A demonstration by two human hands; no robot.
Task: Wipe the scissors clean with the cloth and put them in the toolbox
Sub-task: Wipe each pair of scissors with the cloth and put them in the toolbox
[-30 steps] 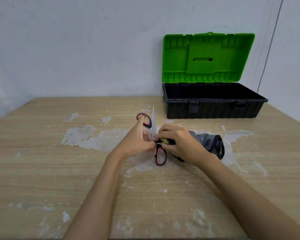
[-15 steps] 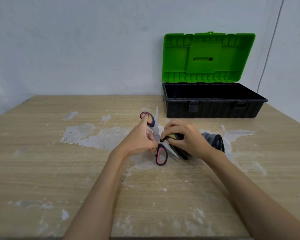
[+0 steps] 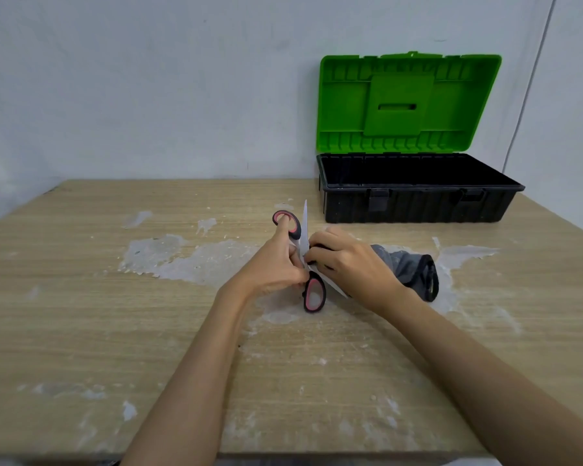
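Head view shows the left hand (image 3: 276, 264) gripping the splayed pink-and-black scissors (image 3: 305, 260) at mid-table while the right hand (image 3: 347, 264) pinches a dark grey cloth (image 3: 414, 270) on 1 blade, where a slip along the edge could nick fingers.

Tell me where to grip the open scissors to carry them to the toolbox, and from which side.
Grip the scissors by the near pink-lined handle loop, coming from the person's side. The blades are spread, one pointing toward the toolbox, one under the right hand, so the handles are likely the safe part. The left hand already holds them there.
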